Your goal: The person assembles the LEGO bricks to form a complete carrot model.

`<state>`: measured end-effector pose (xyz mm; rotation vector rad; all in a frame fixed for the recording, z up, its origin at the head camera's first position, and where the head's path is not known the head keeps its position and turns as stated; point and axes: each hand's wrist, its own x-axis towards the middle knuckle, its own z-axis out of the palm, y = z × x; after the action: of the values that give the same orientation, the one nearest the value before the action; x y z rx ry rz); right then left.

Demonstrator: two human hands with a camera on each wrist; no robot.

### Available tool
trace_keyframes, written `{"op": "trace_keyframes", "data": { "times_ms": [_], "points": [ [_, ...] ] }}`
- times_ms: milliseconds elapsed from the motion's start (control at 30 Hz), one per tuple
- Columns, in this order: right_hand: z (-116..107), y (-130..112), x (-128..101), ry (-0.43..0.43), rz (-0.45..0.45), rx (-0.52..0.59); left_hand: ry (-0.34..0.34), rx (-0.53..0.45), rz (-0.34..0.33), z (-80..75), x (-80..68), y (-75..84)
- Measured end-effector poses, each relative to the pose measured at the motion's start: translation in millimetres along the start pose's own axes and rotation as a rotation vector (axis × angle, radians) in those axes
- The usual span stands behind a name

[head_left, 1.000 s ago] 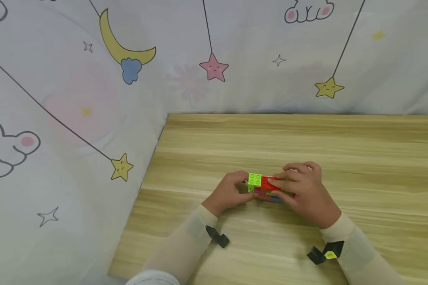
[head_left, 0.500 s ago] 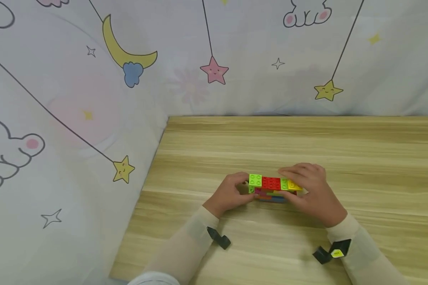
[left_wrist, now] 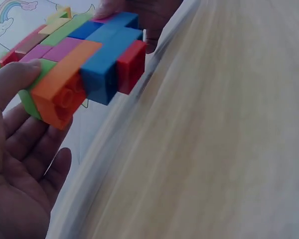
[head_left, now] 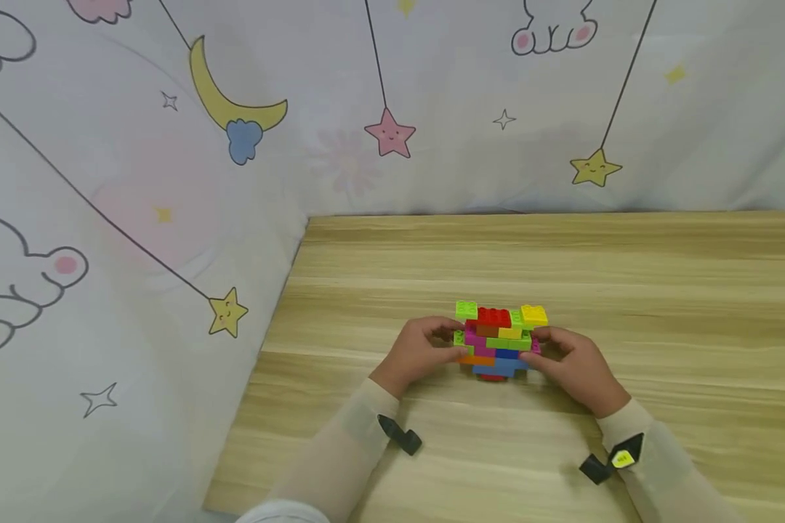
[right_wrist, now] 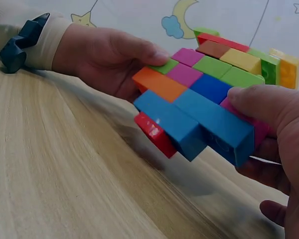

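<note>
Holding: block stack point(head_left: 499, 340), lifted off the table point(head_left: 628, 290), near its front edge
Left hand point(head_left: 421, 356): fingers pinching stack's left end
Right hand point(head_left: 572, 363): fingers pinching stack's right end

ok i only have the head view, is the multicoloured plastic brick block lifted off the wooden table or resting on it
Observer: Lifted. In the right wrist view the multicoloured plastic brick block hangs clear of the wooden table, with a gap under its red bottom brick.
Operator: how is the left hand gripping it
Observer: In the left wrist view the left hand has its thumb on the green brick at the block's end, fingers spread below.
Operator: and the right
Observer: The right hand has its thumb on top of the other end, fingers underneath.
</note>
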<state>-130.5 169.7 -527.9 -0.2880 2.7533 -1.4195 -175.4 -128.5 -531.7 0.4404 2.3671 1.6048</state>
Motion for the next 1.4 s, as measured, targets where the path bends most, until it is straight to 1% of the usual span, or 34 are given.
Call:
{"op": "trace_keyframes", "data": {
  "times_ms": [67,133,267,400,533,700,800,1000,1233,1400],
  "points": [
    [0.5,0.0,1.0,0.003,0.028,0.015,0.007,-0.045,-0.060,1.2,1.7,-0.9],
    [0.1,-0.3,1.7,-0.003,0.049,0.026,0.007,-0.068,-0.102,2.1,3.5,-1.9],
    [-0.9,-0.4,2.9,-0.012,0.068,0.025,-0.006,-0.094,-0.144,3.6,5.7,-2.8],
    [-1.7,-0.8,3.8,-0.026,0.077,0.013,-0.014,-0.104,-0.168,4.0,5.9,-1.9],
    [-2.8,-0.6,4.6,-0.025,0.071,0.012,-0.019,-0.109,-0.178,3.6,6.3,-1.0],
    [-3.7,0.9,5.5,-0.027,0.021,-0.019,-0.018,-0.107,-0.173,3.7,6.5,-0.3],
    [-3.6,2.2,6.2,-0.035,-0.014,-0.032,-0.017,-0.112,-0.181,4.6,6.1,-0.2],
    [-4.6,4.6,7.2,-0.041,-0.046,-0.051,-0.012,-0.128,-0.199,5.9,4.6,1.5],
    [-6.8,4.9,9.0,-0.054,-0.040,-0.118,-0.003,-0.105,-0.221,7.8,7.3,1.9],
    [-6.1,-1.1,10.5,-0.076,0.001,-0.216,0.013,-0.039,-0.216,10.2,7.7,2.0]
  ]
}}
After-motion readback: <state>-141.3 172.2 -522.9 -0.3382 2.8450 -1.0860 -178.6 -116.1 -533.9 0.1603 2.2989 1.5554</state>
